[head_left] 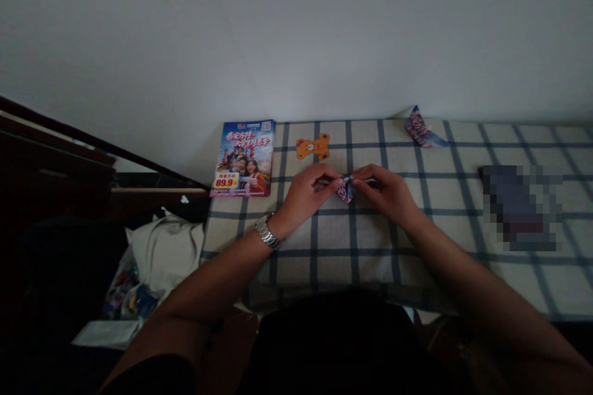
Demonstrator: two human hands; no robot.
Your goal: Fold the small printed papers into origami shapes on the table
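My left hand (309, 191) and my right hand (384, 188) meet over a checked tablecloth (352, 247), both pinching a small folded piece of printed paper (345, 190). The paper is red, blue and white, and it shows only between my fingertips. A metal watch (267, 231) sits on my left wrist. Fingers of both hands are curled together on the paper.
A colourful flyer (244, 157) lies at the table's left rear corner. An orange bear-shaped sticker (314, 146) lies just beyond my hands. A printed paper scrap (420, 128) lies by the wall. A blurred dark object (521, 207) rests at right. Bags and cloth (157, 253) pile left of the table.
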